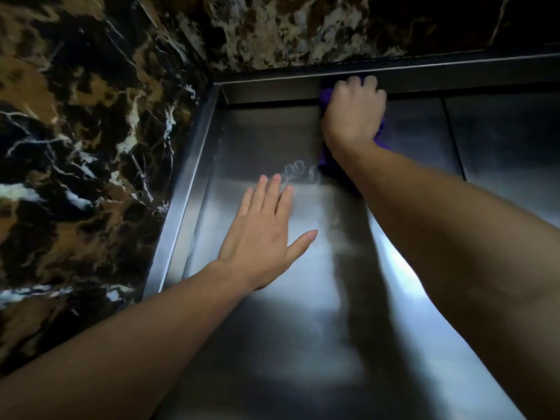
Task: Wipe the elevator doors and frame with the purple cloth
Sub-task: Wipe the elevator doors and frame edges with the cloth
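The steel elevator door (272, 313) fills the middle of the head view, seen from below looking up. My right hand (353, 113) is shut on the purple cloth (327, 160) and presses it against the top of the door, where it meets the upper frame (272, 77). Part of the cloth hangs below my wrist. My left hand (266, 228) lies flat on the door panel with fingers spread, holding nothing. Fogged fingertip marks (298, 171) show on the steel just above its fingers.
The left steel frame post (185, 189) runs down beside dark brown and black marble wall (85, 147). Marble also spans above the frame (303, 31). The seam between the two door panels (453, 140) lies right of my right arm.
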`<state>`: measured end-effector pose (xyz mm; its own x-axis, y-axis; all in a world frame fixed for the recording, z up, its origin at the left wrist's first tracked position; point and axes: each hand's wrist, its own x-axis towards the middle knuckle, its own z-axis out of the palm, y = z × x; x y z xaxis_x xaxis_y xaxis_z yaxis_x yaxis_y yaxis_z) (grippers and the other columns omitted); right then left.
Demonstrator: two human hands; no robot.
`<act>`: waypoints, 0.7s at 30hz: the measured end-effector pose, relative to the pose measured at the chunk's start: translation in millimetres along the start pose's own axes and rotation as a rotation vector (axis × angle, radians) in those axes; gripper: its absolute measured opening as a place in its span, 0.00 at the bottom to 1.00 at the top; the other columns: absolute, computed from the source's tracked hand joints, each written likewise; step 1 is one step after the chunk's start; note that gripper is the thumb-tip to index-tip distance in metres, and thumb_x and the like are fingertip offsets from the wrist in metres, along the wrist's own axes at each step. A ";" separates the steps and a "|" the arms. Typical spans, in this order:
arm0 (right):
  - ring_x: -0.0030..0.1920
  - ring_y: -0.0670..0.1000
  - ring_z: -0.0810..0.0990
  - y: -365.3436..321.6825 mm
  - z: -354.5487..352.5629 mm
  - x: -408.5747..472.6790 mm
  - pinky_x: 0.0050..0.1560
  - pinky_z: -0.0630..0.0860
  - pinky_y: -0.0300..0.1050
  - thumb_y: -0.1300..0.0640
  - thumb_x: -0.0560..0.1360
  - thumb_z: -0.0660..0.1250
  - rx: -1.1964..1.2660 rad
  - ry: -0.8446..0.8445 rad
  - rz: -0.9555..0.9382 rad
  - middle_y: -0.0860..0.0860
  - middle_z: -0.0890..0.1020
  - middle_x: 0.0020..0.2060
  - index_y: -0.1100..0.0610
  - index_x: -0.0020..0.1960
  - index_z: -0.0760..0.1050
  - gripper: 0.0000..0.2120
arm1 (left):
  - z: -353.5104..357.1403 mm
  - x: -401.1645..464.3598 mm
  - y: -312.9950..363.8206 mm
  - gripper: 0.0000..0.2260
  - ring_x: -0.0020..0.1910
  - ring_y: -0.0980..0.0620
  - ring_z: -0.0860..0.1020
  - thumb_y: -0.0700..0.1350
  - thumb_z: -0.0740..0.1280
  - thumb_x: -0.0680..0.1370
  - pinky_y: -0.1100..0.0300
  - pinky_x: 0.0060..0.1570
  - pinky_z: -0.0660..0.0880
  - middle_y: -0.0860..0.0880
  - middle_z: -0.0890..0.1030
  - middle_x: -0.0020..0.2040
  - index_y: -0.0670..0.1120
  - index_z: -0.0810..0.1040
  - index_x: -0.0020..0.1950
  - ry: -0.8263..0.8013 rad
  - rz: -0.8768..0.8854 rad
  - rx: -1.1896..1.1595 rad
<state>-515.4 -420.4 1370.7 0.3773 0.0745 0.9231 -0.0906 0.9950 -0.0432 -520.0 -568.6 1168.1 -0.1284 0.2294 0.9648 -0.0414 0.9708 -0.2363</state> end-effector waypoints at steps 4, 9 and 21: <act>0.58 0.61 0.75 -19.4 1.2 -5.6 0.52 0.70 0.54 0.57 0.75 0.63 0.111 -0.011 -0.235 0.56 0.82 0.54 0.56 0.57 0.81 0.13 | 6.2 -1.0 1.1 0.40 0.83 0.42 0.49 0.68 0.44 0.80 0.45 0.81 0.51 0.41 0.53 0.83 0.41 0.54 0.82 0.029 -0.005 -0.026; 0.60 0.61 0.74 -17.4 -5.0 -4.3 0.55 0.71 0.54 0.52 0.74 0.66 0.209 -0.103 -0.397 0.55 0.80 0.59 0.54 0.61 0.78 0.17 | 1.8 -1.4 3.3 0.41 0.83 0.42 0.49 0.69 0.43 0.79 0.46 0.81 0.51 0.41 0.52 0.83 0.41 0.54 0.82 0.025 -0.004 -0.016; 0.60 0.66 0.74 -14.9 -2.7 -3.6 0.50 0.74 0.57 0.60 0.74 0.66 0.112 -0.064 -0.057 0.62 0.79 0.57 0.63 0.58 0.77 0.14 | -7.1 -2.2 -17.8 0.35 0.83 0.46 0.48 0.65 0.52 0.82 0.50 0.81 0.49 0.45 0.51 0.84 0.45 0.54 0.83 0.006 0.065 -0.071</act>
<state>-512.9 -435.3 1367.0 0.3259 0.0097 0.9453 -0.1738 0.9835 0.0498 -511.9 -585.9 1171.0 -0.1228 0.2926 0.9483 0.0374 0.9562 -0.2902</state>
